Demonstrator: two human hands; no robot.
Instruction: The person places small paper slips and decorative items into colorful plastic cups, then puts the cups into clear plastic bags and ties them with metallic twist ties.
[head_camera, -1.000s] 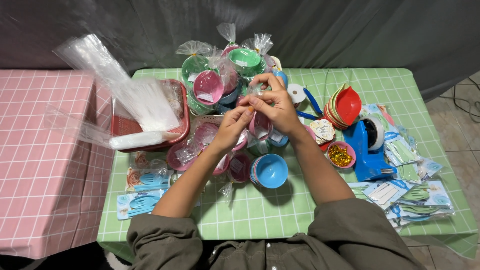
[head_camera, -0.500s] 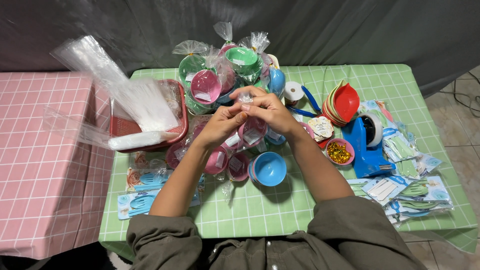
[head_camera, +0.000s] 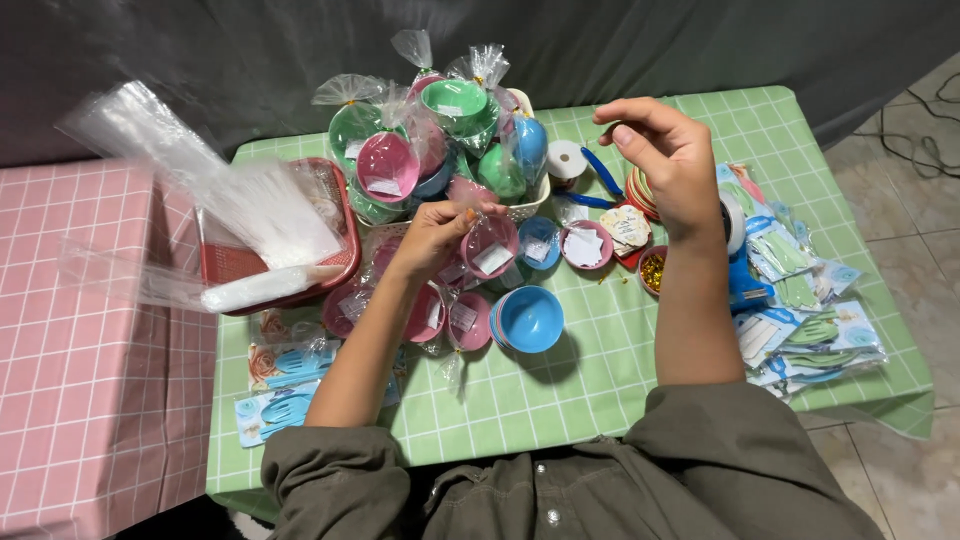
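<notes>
My left hand (head_camera: 432, 236) pinches the gathered top of a clear bag holding a pink bowl (head_camera: 489, 247), above several other bagged pink bowls (head_camera: 452, 318). My right hand (head_camera: 665, 160) is raised to the right of it, over a stack of red and orange bowls (head_camera: 638, 186); its thumb and forefinger are closed on something small that I cannot make out. A blue bowl (head_camera: 531, 318) lies unwrapped on the green checked table (head_camera: 590, 380) in front of me.
A white basket (head_camera: 520, 205) at the back is piled with bagged green, pink and blue bowls. A red tray (head_camera: 335, 262) on the left holds clear plastic bags. Packaged spoon sets (head_camera: 812, 330) lie right, more at front left (head_camera: 285, 385). A white tape roll (head_camera: 568, 158), blue scissors (head_camera: 598, 178), a pink table (head_camera: 90, 370).
My hands have parted. The right one lifted away up and to the right, while the left stayed at the top of the bagged pink bowl.
</notes>
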